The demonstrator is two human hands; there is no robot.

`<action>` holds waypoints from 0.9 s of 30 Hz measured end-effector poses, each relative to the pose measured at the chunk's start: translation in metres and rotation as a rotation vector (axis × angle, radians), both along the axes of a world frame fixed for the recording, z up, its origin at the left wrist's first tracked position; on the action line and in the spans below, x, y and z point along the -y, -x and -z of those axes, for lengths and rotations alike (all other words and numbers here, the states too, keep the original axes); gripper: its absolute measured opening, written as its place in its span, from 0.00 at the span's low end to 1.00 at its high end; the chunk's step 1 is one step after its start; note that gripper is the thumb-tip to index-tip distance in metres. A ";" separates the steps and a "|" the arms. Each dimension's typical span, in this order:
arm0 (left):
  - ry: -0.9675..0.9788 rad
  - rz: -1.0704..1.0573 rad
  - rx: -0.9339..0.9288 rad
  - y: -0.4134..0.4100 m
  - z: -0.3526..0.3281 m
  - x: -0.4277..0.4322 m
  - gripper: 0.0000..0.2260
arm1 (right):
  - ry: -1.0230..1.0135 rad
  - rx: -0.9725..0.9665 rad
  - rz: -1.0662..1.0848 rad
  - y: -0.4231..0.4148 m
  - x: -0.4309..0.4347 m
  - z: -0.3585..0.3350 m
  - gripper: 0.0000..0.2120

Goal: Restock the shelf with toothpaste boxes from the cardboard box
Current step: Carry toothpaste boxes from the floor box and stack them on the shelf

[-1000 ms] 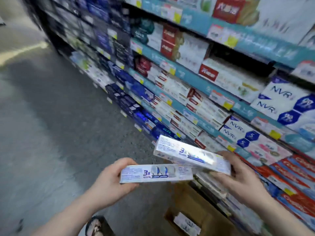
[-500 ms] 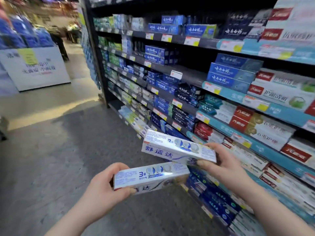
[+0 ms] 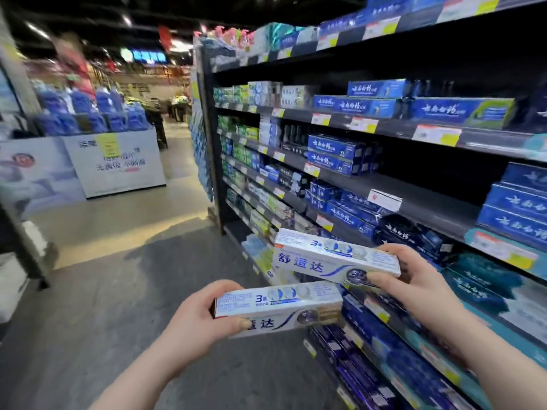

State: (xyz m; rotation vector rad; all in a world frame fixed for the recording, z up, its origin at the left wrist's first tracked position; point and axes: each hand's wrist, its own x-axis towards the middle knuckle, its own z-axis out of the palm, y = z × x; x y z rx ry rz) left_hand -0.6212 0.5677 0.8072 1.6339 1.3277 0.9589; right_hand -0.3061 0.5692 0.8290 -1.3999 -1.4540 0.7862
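Observation:
My left hand grips the left end of a white toothpaste box with blue lettering, held level in front of me. A second white toothpaste box sits higher and to the right, gripped at its right end by my right hand. Both boxes hover in the aisle just left of the dark shelf unit, which is stocked with blue, green and white toothpaste boxes. The cardboard box is out of view.
The shelf unit runs along the right, with price tags on its edges. Grey floor stretches left and ahead. A white promotional stand stacked with blue bags stands far left. A dark post rises at the left edge.
My view has tilted up from the lower shelves and the cardboard box to the upper shelves and aisle. Both hands keep their boxes and have risen with them.

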 end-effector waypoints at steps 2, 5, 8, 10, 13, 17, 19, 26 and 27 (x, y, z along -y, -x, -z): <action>0.011 -0.009 -0.002 0.001 -0.010 -0.048 0.16 | -0.001 0.001 -0.014 0.001 -0.052 -0.011 0.14; 0.009 -0.028 -0.002 0.007 -0.023 -0.110 0.17 | -0.025 -0.010 -0.029 0.005 -0.125 -0.029 0.15; -0.011 -0.081 0.017 0.020 -0.028 -0.165 0.20 | -0.051 -0.020 -0.061 0.020 -0.192 -0.045 0.14; -0.014 -0.104 0.039 0.032 -0.029 -0.197 0.22 | -0.063 -0.003 -0.060 0.035 -0.232 -0.051 0.14; -0.015 -0.119 0.047 0.052 -0.029 -0.248 0.23 | -0.063 0.041 -0.057 0.055 -0.287 -0.056 0.14; -0.018 -0.101 0.066 0.082 -0.029 -0.333 0.22 | -0.091 0.074 -0.028 0.083 -0.359 -0.061 0.13; -0.037 -0.061 0.078 0.095 -0.035 -0.380 0.21 | -0.105 0.077 -0.002 0.096 -0.395 -0.065 0.13; -0.113 0.154 0.031 0.131 -0.069 -0.559 0.22 | -0.203 0.069 0.155 0.140 -0.507 -0.101 0.12; -0.119 0.184 0.035 0.130 -0.075 -0.582 0.22 | -0.215 0.093 0.197 0.143 -0.520 -0.107 0.11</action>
